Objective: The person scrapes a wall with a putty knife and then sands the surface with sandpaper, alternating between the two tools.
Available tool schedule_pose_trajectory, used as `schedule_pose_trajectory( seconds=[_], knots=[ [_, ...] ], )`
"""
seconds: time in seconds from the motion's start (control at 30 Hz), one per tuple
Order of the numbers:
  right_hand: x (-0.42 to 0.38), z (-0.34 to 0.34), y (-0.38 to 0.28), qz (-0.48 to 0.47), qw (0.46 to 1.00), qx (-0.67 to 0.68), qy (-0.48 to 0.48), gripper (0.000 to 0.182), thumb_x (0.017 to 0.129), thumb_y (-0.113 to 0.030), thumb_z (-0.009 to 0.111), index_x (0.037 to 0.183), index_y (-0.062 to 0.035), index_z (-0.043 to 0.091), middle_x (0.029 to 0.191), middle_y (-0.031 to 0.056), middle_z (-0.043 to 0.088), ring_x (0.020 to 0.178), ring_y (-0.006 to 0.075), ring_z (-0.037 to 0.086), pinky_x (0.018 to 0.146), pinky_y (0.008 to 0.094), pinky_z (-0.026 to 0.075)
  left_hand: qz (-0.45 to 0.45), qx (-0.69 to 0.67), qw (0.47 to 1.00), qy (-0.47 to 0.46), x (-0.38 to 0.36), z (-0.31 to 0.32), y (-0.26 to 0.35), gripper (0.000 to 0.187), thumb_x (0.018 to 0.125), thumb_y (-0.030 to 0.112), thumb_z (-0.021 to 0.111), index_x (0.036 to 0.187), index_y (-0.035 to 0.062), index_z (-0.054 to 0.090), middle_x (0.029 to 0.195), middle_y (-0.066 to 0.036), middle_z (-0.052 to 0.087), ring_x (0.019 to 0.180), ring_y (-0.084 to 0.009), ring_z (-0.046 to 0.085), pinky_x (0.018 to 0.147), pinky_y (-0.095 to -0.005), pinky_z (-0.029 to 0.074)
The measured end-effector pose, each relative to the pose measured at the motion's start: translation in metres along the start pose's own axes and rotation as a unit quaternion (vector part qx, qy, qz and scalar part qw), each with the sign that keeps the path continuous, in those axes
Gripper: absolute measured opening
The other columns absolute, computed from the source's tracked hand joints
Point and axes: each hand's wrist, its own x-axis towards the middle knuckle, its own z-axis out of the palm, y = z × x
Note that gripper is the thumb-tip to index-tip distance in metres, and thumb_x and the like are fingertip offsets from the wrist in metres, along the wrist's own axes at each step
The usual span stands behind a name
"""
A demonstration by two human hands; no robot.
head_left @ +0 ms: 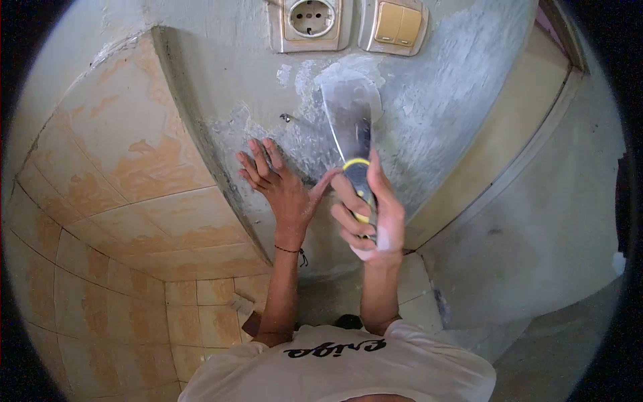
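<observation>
My right hand (372,218) is wrapped round the handle of a putty knife (351,117) with a wide metal blade and a yellow ring. The blade points up toward a whitish patch (358,67) on the grey wall (228,74), below the socket and the switch. To the left, my left hand (282,184) has its fingers spread toward the wall, holding nothing, its thumb stretched out beside the putty knife's handle. A small screw or hook (285,118) sticks out of the wall above it.
A socket (311,19) and a double switch (397,23) are at the top. Orange-white tiles (134,147) with a raised edge cover the left side. A door frame (536,127) stands on the right. Below lies a tiled floor (415,295).
</observation>
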Motion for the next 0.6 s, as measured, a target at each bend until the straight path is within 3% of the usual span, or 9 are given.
schedule_pose_trajectory(
  seconds=[0.03, 0.13, 0.17, 0.27, 0.43, 0.6],
  knots=[
    [-0.009, 0.004, -0.004, 0.008, 0.999, -0.01, 0.042, 0.044, 0.11, -0.038, 0.035, 0.151, -0.0238, 0.034, 0.065, -0.0008, 0.035, 0.041, 0.0053, 0.028, 0.026, 0.0172, 0.024, -0.004, -0.007, 1.0, -0.003, -0.002, -0.002, 0.001, 0.133, 0.067, 0.07, 0.078, 0.157, 0.0, 0.01, 0.163, -0.023, 0.005, 0.151, -0.0466, -0.002, 0.119, -0.063, 0.002],
    [-0.022, -0.004, -0.011, 0.023, 1.0, 0.005, 0.011, 0.043, 0.11, -0.039, 0.035, 0.148, -0.0205, 0.037, 0.065, -0.0008, 0.035, 0.04, 0.0056, 0.028, 0.026, 0.0172, 0.024, 0.005, -0.01, 1.0, 0.011, 0.001, -0.003, 0.003, 0.134, 0.067, 0.07, 0.079, 0.158, -0.0001, 0.009, 0.164, -0.023, 0.004, 0.151, -0.0467, -0.001, 0.119, -0.0629, 0.003],
    [-0.016, -0.008, -0.009, 0.019, 0.998, 0.004, 0.052, 0.04, 0.11, -0.038, 0.035, 0.144, -0.0188, 0.04, 0.065, -0.001, 0.035, 0.04, 0.0056, 0.028, 0.025, 0.017, 0.023, 0.002, -0.008, 1.0, 0.013, 0.001, -0.003, 0.003, 0.134, 0.067, 0.07, 0.079, 0.158, -0.0001, 0.009, 0.164, -0.023, 0.004, 0.151, -0.0467, -0.001, 0.119, -0.0629, 0.003],
    [-0.005, -0.012, -0.013, 0.02, 0.999, -0.007, 0.038, 0.037, 0.11, -0.038, 0.034, 0.141, -0.0194, 0.043, 0.066, -0.0009, 0.035, 0.041, 0.0055, 0.027, 0.026, 0.017, 0.023, -0.004, -0.001, 1.0, 0.005, -0.001, -0.003, 0.004, 0.135, 0.066, 0.07, 0.079, 0.158, 0.0001, 0.008, 0.163, -0.023, 0.005, 0.151, -0.0467, -0.002, 0.119, -0.0633, 0.003],
    [-0.027, -0.012, -0.02, 0.023, 0.999, 0.026, -0.026, 0.043, 0.11, -0.037, 0.035, 0.153, -0.0322, 0.032, 0.069, -0.0006, 0.036, 0.041, 0.0059, 0.029, 0.026, 0.0171, 0.025, 0.01, -0.011, 1.0, 0.023, 0.0, 0.0, 0.001, 0.138, 0.064, 0.068, 0.081, 0.159, 0.0023, 0.007, 0.165, -0.022, 0.006, 0.151, -0.0456, 0.0, 0.12, -0.0605, 0.002],
    [0.004, -0.017, -0.012, 0.042, 0.998, 0.032, 0.042, 0.041, 0.109, -0.036, 0.039, 0.15, -0.0326, 0.037, 0.068, -0.0011, 0.036, 0.041, 0.0058, 0.029, 0.026, 0.0165, 0.023, 0.001, -0.005, 1.0, 0.001, -0.001, -0.002, -0.001, 0.134, 0.067, 0.072, 0.077, 0.158, 0.0013, 0.009, 0.163, -0.022, 0.005, 0.151, -0.047, -0.002, 0.119, -0.0639, 0.004]
  ],
)
